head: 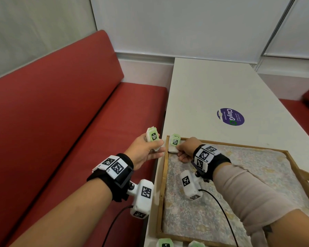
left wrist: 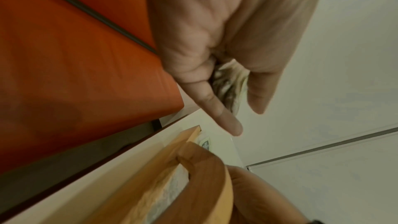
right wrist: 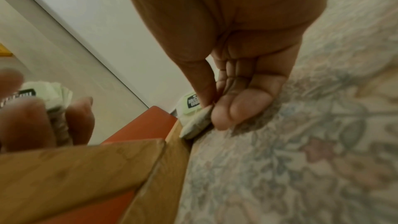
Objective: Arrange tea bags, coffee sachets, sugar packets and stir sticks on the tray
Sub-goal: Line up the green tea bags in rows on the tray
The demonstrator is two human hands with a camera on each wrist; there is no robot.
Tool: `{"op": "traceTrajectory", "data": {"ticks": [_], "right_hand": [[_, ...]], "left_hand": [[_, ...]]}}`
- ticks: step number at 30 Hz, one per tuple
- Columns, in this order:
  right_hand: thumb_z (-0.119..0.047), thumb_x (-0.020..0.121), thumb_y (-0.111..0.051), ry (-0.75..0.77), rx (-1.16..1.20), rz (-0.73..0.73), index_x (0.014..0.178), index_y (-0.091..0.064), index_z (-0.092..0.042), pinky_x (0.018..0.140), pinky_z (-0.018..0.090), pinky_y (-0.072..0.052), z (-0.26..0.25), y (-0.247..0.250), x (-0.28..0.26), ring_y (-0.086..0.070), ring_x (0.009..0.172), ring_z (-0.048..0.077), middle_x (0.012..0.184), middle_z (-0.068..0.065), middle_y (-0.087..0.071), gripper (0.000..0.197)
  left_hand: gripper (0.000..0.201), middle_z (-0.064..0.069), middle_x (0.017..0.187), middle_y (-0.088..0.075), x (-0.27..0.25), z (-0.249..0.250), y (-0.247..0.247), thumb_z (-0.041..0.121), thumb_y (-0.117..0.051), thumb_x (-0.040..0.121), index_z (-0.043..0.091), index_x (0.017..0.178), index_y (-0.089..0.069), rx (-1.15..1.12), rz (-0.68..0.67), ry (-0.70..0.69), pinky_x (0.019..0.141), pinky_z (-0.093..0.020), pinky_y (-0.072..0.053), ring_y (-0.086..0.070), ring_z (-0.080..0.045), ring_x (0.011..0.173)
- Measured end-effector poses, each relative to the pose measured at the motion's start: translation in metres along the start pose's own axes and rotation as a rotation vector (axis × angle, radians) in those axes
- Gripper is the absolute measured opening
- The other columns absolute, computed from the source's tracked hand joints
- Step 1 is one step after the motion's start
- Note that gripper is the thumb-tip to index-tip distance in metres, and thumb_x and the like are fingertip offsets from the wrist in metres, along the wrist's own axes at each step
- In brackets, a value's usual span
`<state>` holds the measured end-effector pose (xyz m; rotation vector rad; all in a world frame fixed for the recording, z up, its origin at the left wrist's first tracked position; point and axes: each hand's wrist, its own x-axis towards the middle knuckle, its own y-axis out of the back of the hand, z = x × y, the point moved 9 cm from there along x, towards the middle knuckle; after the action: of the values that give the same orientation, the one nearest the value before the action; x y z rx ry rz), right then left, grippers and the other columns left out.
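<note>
A wooden tray [head: 227,144] lined with a flowered cloth lies on the white table [head: 212,90]. My right hand [head: 183,148] pinches a white tea bag with a green tag [head: 174,142] at the tray's far left corner; in the right wrist view the tea bag [right wrist: 193,122] leans against the tray wall [right wrist: 172,144]. My left hand [head: 146,148] hovers just left of the table edge, gripping a stack of tea bags [head: 152,137]. In the left wrist view the stack [left wrist: 228,84] shows between thumb and fingers.
A red bench [head: 70,122] runs along the table's left side. A round purple sticker [head: 230,116] lies on the table beyond the tray. More green-tagged tea bags [head: 165,242] lie at the tray's near edge. Cables trail from both wrist cameras.
</note>
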<state>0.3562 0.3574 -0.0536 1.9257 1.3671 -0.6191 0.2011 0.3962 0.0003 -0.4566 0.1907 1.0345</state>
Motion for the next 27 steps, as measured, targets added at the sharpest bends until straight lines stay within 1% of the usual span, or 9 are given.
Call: {"op": "traceTrajectory", "data": {"ticks": [3, 4, 6, 8, 11, 14, 20, 24, 27], "right_hand": [[-0.012, 0.096, -0.053, 0.076, -0.002, 0.044, 0.069, -0.048, -0.005, 0.034, 0.014, -0.033, -0.007, 0.007, -0.004, -0.041, 0.026, 0.015, 0.040, 0.007, -0.046, 0.027], [-0.017, 0.094, -0.055, 0.118, -0.078, 0.066, 0.069, -0.049, -0.006, 0.037, 0.017, -0.036, -0.011, 0.010, -0.004, -0.045, 0.032, 0.017, 0.044, 0.007, -0.050, 0.028], [-0.029, 0.091, -0.060, 0.275, -0.334, 0.174, 0.070, -0.051, -0.009, 0.051, 0.028, -0.045, -0.028, 0.021, -0.009, -0.054, 0.051, 0.023, 0.063, 0.009, -0.059, 0.030], [-0.033, 0.090, -0.061, 0.441, -0.340, 0.215, 0.077, -0.052, -0.012, 0.052, 0.028, -0.044, -0.044, 0.026, -0.022, -0.054, 0.054, 0.020, 0.073, 0.006, -0.061, 0.026], [-0.029, 0.092, -0.059, 0.612, -0.213, 0.090, 0.087, -0.059, -0.011, 0.050, 0.024, -0.043, -0.057, 0.020, -0.045, -0.053, 0.050, 0.013, 0.072, 0.001, -0.062, 0.019], [-0.025, 0.092, -0.060, 0.693, -0.205, -0.047, 0.083, -0.062, -0.014, 0.052, 0.022, -0.045, -0.064, 0.011, -0.062, -0.054, 0.052, 0.010, 0.073, 0.001, -0.063, 0.015], [-0.013, 0.087, -0.067, 0.700, -0.229, -0.105, 0.077, -0.062, -0.014, 0.047, 0.018, -0.043, -0.060, 0.007, -0.066, -0.050, 0.043, 0.004, 0.059, -0.005, -0.059, 0.011], [-0.009, 0.090, -0.062, 0.620, -0.102, -0.065, 0.076, -0.057, -0.012, 0.045, 0.020, -0.044, -0.051, 0.015, -0.052, -0.053, 0.042, 0.007, 0.062, 0.002, -0.062, 0.016], [-0.006, 0.093, -0.056, 0.498, -0.030, -0.034, 0.076, -0.054, -0.010, 0.043, 0.020, -0.043, -0.036, 0.022, -0.038, -0.053, 0.040, 0.008, 0.063, 0.006, -0.061, 0.018]], "left_hand": [[0.034, -0.010, 0.109, -0.059, -0.002, 0.000, -0.006, -0.009, -0.049, 0.090, 0.002, 0.122, -0.046, -0.056, -0.055, 0.025, 0.064, -0.024, -0.059, -0.065, -0.016, 0.085], [0.035, -0.011, 0.109, -0.059, -0.002, 0.001, -0.008, -0.012, -0.046, 0.091, -0.001, 0.124, -0.045, -0.080, -0.074, 0.032, 0.066, -0.025, -0.059, -0.065, -0.017, 0.088], [0.034, -0.013, 0.107, -0.060, -0.003, 0.002, -0.011, -0.013, -0.044, 0.092, -0.002, 0.124, -0.045, -0.114, -0.105, 0.036, 0.068, -0.024, -0.059, -0.066, -0.018, 0.088], [0.025, -0.012, 0.101, -0.063, -0.005, 0.004, -0.013, -0.010, -0.044, 0.093, 0.000, 0.116, -0.049, -0.121, -0.120, 0.029, 0.067, -0.022, -0.059, -0.069, -0.016, 0.082], [0.019, -0.010, 0.092, -0.067, -0.005, 0.004, -0.015, -0.005, -0.048, 0.093, 0.001, 0.111, -0.053, -0.084, -0.114, 0.007, 0.065, -0.019, -0.058, -0.071, -0.012, 0.074], [0.023, -0.008, 0.085, -0.069, -0.005, 0.002, -0.016, 0.000, -0.055, 0.091, 0.002, 0.115, -0.055, -0.011, -0.096, 0.006, 0.061, -0.018, -0.057, -0.070, -0.010, 0.069], [0.025, -0.002, 0.078, -0.070, -0.006, 0.003, -0.022, 0.001, -0.060, 0.089, 0.008, 0.113, -0.057, 0.104, -0.102, -0.023, 0.055, -0.016, -0.056, -0.068, -0.006, 0.062], [0.022, -0.007, 0.087, -0.065, -0.002, 0.004, -0.012, 0.003, -0.058, 0.091, 0.008, 0.111, -0.051, 0.073, -0.003, -0.042, 0.056, -0.018, -0.056, -0.068, -0.008, 0.064], [0.018, -0.009, 0.097, -0.060, 0.001, 0.004, -0.003, 0.003, -0.056, 0.093, 0.009, 0.108, -0.047, 0.016, 0.067, -0.038, 0.055, -0.019, -0.056, -0.067, -0.013, 0.071]]}}
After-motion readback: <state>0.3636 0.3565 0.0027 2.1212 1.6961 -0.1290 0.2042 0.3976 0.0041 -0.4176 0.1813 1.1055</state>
